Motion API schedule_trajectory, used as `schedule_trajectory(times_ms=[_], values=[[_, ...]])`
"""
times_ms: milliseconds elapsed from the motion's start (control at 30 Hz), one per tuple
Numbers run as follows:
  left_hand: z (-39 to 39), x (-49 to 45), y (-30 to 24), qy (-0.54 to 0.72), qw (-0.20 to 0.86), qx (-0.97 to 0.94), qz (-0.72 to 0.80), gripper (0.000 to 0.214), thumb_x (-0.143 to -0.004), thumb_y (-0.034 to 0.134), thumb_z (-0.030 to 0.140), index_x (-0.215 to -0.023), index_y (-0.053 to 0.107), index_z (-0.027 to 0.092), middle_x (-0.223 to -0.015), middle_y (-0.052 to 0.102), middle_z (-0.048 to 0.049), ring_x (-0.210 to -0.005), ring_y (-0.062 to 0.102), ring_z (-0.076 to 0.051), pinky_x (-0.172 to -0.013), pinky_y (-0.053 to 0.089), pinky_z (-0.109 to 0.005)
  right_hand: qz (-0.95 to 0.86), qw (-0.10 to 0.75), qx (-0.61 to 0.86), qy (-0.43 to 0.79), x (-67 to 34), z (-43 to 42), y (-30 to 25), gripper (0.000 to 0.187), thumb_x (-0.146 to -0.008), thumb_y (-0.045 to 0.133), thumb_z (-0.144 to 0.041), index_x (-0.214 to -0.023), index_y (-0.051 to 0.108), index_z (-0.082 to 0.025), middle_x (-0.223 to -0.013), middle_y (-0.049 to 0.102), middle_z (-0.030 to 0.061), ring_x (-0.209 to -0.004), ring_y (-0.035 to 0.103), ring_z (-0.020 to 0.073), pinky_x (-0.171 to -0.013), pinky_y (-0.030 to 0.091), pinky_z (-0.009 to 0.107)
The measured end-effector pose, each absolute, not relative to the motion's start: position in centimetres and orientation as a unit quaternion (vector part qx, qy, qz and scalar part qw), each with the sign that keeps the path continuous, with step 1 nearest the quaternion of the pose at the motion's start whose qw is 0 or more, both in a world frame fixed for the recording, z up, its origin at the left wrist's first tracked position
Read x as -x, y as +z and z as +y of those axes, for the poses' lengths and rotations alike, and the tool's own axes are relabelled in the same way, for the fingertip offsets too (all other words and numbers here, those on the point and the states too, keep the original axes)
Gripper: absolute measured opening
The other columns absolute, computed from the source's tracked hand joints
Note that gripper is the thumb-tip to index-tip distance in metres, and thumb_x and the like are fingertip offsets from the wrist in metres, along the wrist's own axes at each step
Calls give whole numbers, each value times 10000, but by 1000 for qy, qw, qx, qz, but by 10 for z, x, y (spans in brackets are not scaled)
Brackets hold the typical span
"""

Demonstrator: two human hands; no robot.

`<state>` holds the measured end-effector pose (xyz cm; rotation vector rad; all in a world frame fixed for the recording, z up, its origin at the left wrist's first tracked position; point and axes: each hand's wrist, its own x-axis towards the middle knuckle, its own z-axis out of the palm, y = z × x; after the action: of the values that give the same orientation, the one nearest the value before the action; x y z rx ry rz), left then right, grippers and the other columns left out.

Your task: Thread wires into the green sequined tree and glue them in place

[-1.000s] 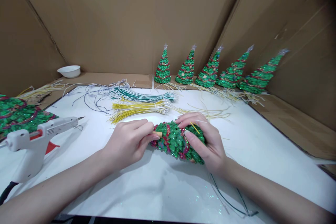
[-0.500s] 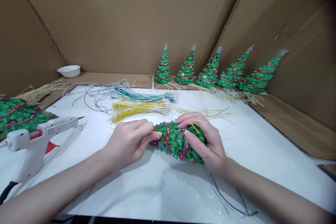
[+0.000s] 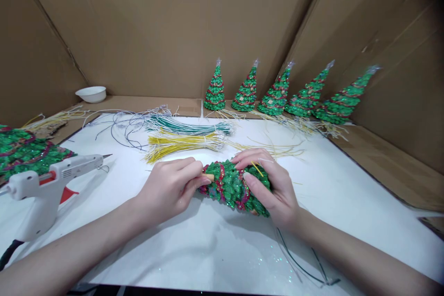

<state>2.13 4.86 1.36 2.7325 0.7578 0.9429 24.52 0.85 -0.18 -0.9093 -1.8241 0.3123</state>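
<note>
A green miniature Christmas tree [image 3: 231, 187] with red garlands and glitter lies on its side on the white board. My right hand [image 3: 274, 185] grips it near its wide base, thumb and fingers around it. My left hand [image 3: 178, 185] is closed at the narrow end, its fingers pinching a small tan stick [image 3: 209, 177] against the tree. Most of that stick is hidden in the fingers. A short yellow wire [image 3: 257, 169] sticks out of the tree beside my right fingers. Dark green wire [image 3: 298, 268] trails on the board below my right wrist.
A white glue gun [image 3: 45, 194] stands at left before another tree [image 3: 31, 152]. Yellow [image 3: 185, 143] and green [image 3: 187, 125] wire bundles lie beyond my hands. Several finished trees [image 3: 245, 88] line the back by cardboard walls [image 3: 149, 27]. A white bowl [image 3: 92, 95] sits back left.
</note>
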Motion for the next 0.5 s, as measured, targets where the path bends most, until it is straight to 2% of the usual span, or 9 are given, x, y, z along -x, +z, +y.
schedule_trajectory(times_ms=[500], values=[[49,-21,12,319,91,-909,251,261,-943,457,208,-685,471,168,-621,527,13,-546,466,-97,-526,370,-197,-757,513,383,128,-245,8,-1,124,-874,485,-182,-931,586,-225,-932,640,54,-918,588,222,-816,466,402]])
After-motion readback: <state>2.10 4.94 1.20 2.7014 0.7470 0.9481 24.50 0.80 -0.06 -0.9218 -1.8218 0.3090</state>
